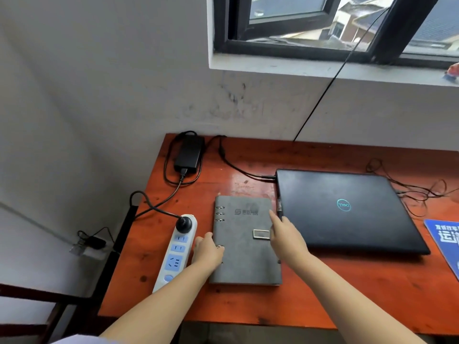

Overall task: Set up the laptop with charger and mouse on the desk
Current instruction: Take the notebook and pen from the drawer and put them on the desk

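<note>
My left hand (207, 252) and right hand (285, 234) press flat, fingers spread, on the grey ring-bound notebook's (244, 244) two edges at frame centre. The closed Dell laptop (347, 209) lies right of it on the orange wooden desk (273, 306), its charger brick (188, 153) upper left by the scuffed white wall (99, 95), plugged into the power strip (175, 254).

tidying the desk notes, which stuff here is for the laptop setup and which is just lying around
For the job: laptop, closed; charger brick with its cable plugged into the laptop; power strip with one plug in it.

Just lying about: grey notebook, touched by left hand and right hand; pen beside it; blue mat.
</note>
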